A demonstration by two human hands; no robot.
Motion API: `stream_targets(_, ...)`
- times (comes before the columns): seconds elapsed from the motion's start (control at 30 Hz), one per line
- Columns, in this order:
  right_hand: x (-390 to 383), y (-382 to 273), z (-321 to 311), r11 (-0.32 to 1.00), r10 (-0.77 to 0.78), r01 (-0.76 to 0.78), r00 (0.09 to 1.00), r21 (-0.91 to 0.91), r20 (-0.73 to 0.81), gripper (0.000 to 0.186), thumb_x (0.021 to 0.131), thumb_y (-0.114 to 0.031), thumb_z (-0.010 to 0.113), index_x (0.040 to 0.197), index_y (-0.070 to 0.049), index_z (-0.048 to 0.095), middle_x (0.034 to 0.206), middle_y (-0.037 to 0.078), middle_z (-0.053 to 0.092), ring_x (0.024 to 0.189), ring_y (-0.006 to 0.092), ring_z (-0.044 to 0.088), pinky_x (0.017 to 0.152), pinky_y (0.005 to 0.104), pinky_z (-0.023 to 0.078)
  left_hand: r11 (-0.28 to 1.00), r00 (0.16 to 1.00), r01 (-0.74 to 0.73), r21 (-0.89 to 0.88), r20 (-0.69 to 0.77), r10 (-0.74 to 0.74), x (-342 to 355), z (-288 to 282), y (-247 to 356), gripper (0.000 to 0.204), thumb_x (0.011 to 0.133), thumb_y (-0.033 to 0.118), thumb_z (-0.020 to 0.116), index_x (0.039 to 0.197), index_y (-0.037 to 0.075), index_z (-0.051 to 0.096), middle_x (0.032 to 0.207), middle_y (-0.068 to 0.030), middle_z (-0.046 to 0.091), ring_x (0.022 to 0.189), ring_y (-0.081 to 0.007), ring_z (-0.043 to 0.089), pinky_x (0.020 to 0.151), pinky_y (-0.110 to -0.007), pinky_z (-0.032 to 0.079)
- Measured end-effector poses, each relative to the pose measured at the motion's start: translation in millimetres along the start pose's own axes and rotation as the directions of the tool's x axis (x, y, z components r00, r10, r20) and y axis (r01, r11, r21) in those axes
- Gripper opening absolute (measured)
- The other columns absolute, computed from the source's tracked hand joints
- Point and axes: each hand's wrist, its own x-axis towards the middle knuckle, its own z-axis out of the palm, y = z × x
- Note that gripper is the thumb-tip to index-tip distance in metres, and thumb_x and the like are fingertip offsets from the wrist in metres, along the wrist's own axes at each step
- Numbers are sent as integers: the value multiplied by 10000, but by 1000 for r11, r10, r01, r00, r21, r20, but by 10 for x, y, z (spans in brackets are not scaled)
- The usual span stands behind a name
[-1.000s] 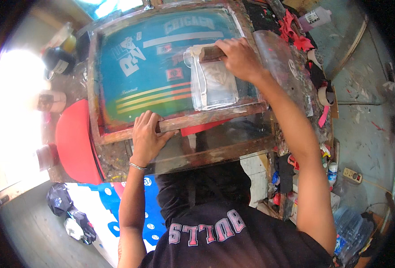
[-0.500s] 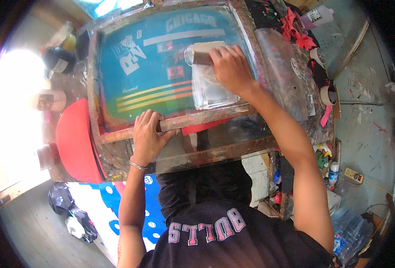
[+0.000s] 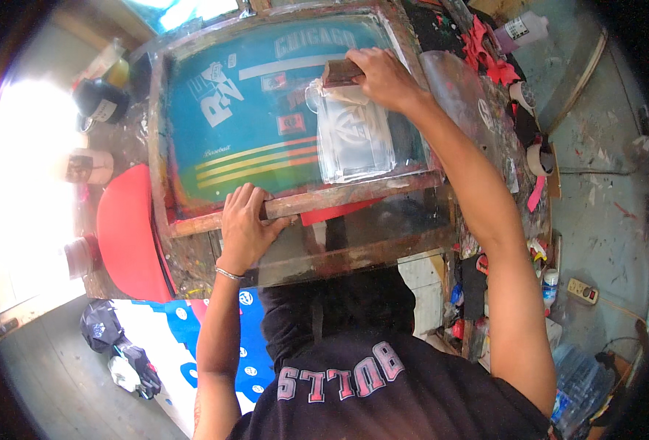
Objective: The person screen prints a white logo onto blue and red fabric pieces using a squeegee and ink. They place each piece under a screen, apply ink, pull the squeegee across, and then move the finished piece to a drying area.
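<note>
A screen printing frame (image 3: 427, 178) with blue-green mesh (image 3: 262, 125) and pale stencil shapes lies across the worktop. My right hand (image 3: 379, 77) is closed round the wooden handle of a squeegee (image 3: 337, 72), which stands at the far end of a patch of white ink (image 3: 354, 150) on the mesh's right half. My left hand (image 3: 244, 226) grips the near wooden edge of the frame, fingers curled over it. A red sheet (image 3: 332, 212) shows beneath the frame's near edge; much of it is hidden.
A red padded piece (image 3: 125, 231) is left of the frame. Bottles (image 3: 93, 103) and cups (image 3: 88, 165) stand at the left; red scraps (image 3: 486, 55) and tape rolls (image 3: 536, 158) lie rightward. A power strip (image 3: 581, 290) is lower right. Blue-and-white printed sheets (image 3: 178, 352) lie below.
Compared with half a second ago, my right hand and the squeegee have moved toward the far side, exposing more of the white ink patch. My left hand stays on the frame.
</note>
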Motion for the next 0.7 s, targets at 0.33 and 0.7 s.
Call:
stream_targets(0.33,-1081,-743,-276,991,-46,27,989,131,144,278,809,15,602,1086,10,637,988,244,701,980,452,669,918,550,495,1000,1000,-6,-8,-17,6,1,-50,37,468,697,316,890,956,43,612,870,-95,551,877,-316,559,816,-425,439)
stream_targets(0.7,-157,-103,-25,998,-56,56,991,-1,-124,242,827,20,599,1060,5,664,1035,250,720,1027,454,685,937,540,537,1000,1000,-11,12,3,11,8,-15,26,514,708,379,888,978,47,605,862,-99,551,859,-328,555,805,-428,441)
